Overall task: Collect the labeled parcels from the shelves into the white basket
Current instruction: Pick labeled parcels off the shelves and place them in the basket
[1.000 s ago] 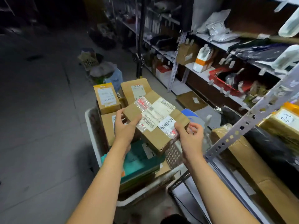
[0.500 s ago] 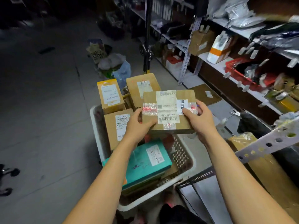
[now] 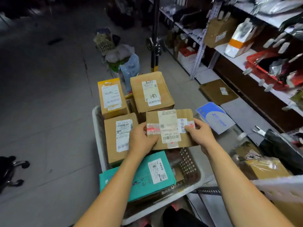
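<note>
Gripping a flat labeled parcel (image 3: 170,128) by its ends, left hand (image 3: 141,139) and right hand (image 3: 199,134) have fingers curled closed on it; parcel held level above white basket (image 3: 96,128), amid boxes stacked there.

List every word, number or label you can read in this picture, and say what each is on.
"868", handwritten, with a blurred mark after it: white label of the large brown cardboard box at the white basket's far end.
"159", part of a code above the barcode: label on the flat brown cardboard parcel held by left hand and right hand.
All other labels, Chinese stickers and shelf tags: too small or blurred.
</note>
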